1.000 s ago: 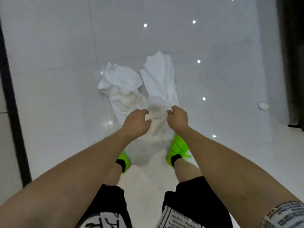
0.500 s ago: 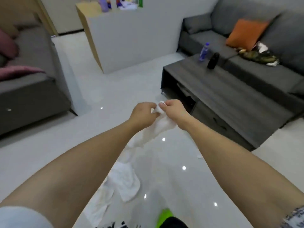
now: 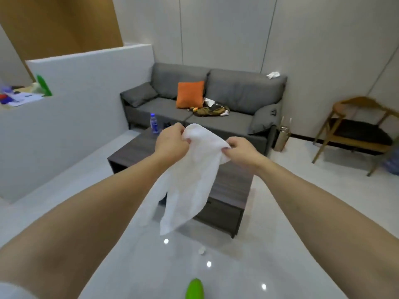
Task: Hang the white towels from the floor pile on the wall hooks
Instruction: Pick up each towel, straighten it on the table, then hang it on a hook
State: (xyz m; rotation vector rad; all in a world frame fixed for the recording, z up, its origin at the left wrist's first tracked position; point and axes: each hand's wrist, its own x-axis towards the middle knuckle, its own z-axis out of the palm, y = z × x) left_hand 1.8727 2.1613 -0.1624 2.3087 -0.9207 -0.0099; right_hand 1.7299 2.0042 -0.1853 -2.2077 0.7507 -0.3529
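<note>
A: Nearest the camera, what appears?
B: The tip of a bright green shoe on the glossy white tiled floor, with two bare forearms reaching forward above it.

A: What do the hands do?
B: The left hand and the right hand each grip the top edge of one soft white cloth towel; the fingers of both are curled and clenched on the fabric, a short span of edge arched between them. The towel hangs in the air, well above the floor, its lower end loose.

A: And behind the towel?
B: A low dark wooden worktop carrying a clear plastic bottle with a blue label. Farther off stands a grey fabric sofa with a square orange cushion, against the pale panelled wall. A wooden armchair with a dark seat stands at right.
</note>
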